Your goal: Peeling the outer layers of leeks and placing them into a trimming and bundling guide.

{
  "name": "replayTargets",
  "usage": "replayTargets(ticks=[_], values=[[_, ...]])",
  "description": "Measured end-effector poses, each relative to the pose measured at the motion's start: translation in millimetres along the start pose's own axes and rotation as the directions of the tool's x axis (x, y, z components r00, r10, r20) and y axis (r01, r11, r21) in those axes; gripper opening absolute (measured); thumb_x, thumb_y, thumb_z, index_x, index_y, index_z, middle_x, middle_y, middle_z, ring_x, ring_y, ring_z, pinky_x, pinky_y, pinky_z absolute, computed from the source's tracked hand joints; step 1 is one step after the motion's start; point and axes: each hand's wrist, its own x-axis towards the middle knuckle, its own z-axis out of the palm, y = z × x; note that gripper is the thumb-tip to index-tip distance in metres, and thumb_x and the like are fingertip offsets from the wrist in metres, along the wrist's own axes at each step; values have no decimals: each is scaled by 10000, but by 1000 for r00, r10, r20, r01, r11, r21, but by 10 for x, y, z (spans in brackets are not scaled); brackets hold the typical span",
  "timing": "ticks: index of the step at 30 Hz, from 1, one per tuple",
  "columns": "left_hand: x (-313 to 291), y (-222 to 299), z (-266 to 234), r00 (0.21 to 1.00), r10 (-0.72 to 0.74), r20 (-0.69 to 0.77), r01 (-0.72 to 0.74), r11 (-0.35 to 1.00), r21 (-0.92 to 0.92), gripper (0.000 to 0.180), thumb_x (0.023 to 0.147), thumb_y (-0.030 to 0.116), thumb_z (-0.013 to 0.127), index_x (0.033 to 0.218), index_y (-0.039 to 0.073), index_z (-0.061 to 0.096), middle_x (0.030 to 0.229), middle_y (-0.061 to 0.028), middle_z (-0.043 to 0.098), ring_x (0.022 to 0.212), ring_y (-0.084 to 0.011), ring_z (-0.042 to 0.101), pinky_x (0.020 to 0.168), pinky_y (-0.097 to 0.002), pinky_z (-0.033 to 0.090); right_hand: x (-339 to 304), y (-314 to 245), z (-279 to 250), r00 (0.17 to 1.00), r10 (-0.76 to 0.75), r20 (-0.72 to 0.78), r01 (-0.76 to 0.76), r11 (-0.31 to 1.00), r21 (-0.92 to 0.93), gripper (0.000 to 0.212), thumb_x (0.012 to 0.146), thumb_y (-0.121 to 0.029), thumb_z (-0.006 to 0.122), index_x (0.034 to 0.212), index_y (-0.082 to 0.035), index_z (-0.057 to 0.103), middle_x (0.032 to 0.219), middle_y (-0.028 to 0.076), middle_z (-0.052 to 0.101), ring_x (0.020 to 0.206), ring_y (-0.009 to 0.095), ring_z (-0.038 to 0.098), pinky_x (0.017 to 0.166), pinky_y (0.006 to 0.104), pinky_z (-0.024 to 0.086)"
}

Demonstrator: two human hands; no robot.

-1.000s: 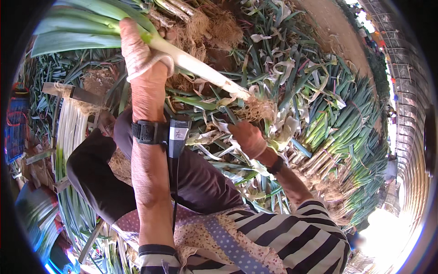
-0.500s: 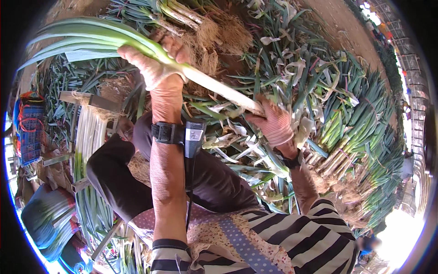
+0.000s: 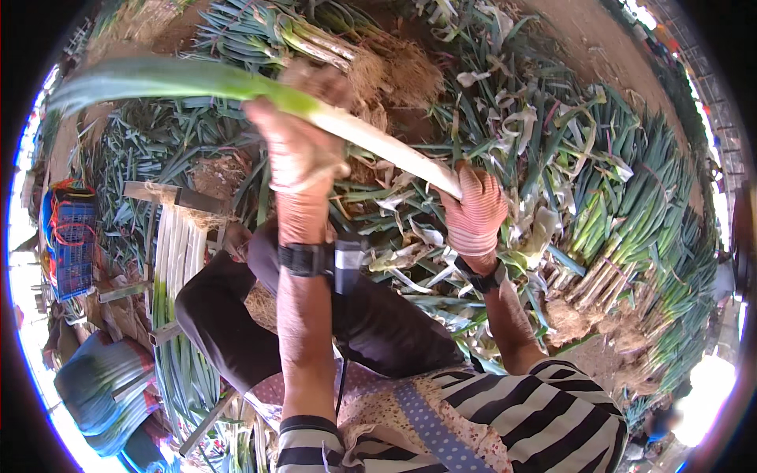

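One long leek (image 3: 378,150) with a white shaft and green leaves slants across in front of me, its leaves pointing left. My left hand (image 3: 303,146), smeared by motion, is closed round it where the white turns green. Lower right, my right hand (image 3: 475,211), covered by a ribbed pinkish glove, grips the end of the white shaft. The fingers hide that tip, so I cannot make out roots there. Beneath the right hand lie loose peeled leaves and pale skins (image 3: 536,232).
Left of my knee, peeled leeks (image 3: 177,252) lie in a metal frame (image 3: 173,195). Beyond it stands a blue crate (image 3: 72,252). Bundled leeks with roots (image 3: 603,272) are heaped at right, and more rooted leeks (image 3: 315,39) lie at the top.
My left hand has shifted slightly right and down, and the leaves now blur. The right hand still grips the shaft end. The whole view has shifted a little.
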Motion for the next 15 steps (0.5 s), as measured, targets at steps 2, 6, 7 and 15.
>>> replayTargets(ticks=[2,6,7,15], values=[[22,146,112,985,-34,-171,-9,970,-243,843,608,762,641,1048,44,629,753,-52,561,649,-194,503,658,-329,437,-89,11,52,997,43,63,-43,999,5,493,699,-336,747,1104,-109,582,882,69,589,819,300,564,710,439,455],[-2,106,24,971,51,-235,-77,992,-103,774,656,739,623,984,38,638,652,-13,469,601,-161,402,570,-314,351,-36,-87,126,990,80,117,-80,997,2,613,712,-459,722,1172,-96,542,1016,78,568,920,290,532,860,472,396],[-6,121,34,962,103,-251,-116,993,-35,757,680,739,605,971,41,637,635,-9,464,599,-156,398,557,-310,340,8,-133,119,1000,13,19,-13,1000,5,613,727,-477,704,1174,-91,539,1031,86,558,925,294,529,867,468,398],[-101,-32,251,937,200,-285,-131,961,243,779,768,750,502,975,0,546,662,-63,516,584,-182,508,556,-364,464,658,-809,394,969,89,-229,-36,973,227,454,811,-330,674,1169,-82,545,1014,135,599,916,311,577,747,387,499]])
